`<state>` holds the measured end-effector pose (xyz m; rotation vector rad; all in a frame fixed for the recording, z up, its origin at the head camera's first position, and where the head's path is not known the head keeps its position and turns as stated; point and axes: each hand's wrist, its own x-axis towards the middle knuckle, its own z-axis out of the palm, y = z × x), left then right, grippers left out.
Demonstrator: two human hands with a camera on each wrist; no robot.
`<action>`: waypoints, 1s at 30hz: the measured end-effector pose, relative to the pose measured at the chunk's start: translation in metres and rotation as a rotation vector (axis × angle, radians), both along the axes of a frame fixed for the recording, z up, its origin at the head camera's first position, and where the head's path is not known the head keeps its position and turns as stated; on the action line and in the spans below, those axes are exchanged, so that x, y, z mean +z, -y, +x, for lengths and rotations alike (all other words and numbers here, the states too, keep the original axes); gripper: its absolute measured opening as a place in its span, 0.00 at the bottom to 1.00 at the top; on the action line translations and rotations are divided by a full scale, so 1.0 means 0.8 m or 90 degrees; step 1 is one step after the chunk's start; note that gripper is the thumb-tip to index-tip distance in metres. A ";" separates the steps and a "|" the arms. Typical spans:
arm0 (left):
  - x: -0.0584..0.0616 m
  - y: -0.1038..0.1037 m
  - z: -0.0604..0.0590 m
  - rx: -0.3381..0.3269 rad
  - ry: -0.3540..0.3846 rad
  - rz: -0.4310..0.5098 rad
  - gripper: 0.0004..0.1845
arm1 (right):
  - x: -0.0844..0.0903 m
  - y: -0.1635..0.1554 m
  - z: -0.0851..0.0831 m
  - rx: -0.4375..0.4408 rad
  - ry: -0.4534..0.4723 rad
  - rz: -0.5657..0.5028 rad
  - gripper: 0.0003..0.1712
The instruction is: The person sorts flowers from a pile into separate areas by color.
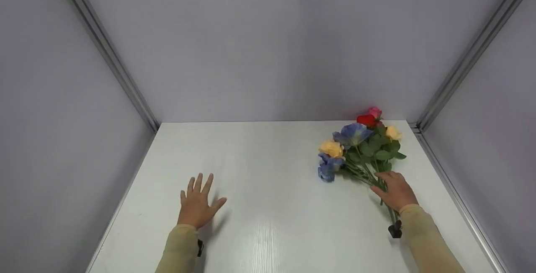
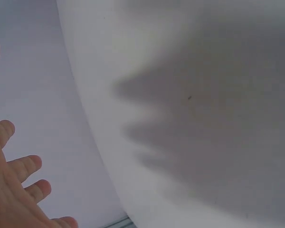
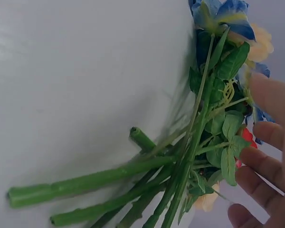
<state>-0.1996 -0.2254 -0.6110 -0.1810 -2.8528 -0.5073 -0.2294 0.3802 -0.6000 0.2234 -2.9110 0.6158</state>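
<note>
A bunch of flowers point(image 1: 368, 151) with red, pink, yellow and blue heads lies on the right side of the white table, its green stems point(image 3: 114, 175) crossing and fanning toward the front. Over these stems is my right hand point(image 1: 395, 189); the right wrist view shows its fingers point(image 3: 263, 164) apart and lightly bent beside the leaves, not wrapped round any stem. My left hand point(image 1: 197, 206) hovers over the left part of the table with fingers spread and nothing in it, casting a shadow. In the left wrist view its fingers point(image 2: 26, 166) stand apart as well.
The white table point(image 1: 268, 172) is bounded by a grey back wall point(image 1: 251, 47) and side walls with metal corner rails point(image 1: 125, 80). Small black devices sit at both wrists, the right one point(image 1: 395, 229) beside the stem ends.
</note>
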 end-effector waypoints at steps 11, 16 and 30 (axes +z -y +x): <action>-0.013 -0.021 0.008 -0.015 0.051 0.035 0.45 | 0.001 0.022 -0.029 0.003 0.092 0.026 0.21; -0.018 -0.024 0.012 -0.012 0.077 0.034 0.46 | -0.004 0.032 -0.035 -0.013 0.102 0.031 0.21; -0.022 -0.030 0.015 0.010 0.085 0.044 0.45 | -0.011 0.043 -0.054 -0.087 0.076 0.066 0.21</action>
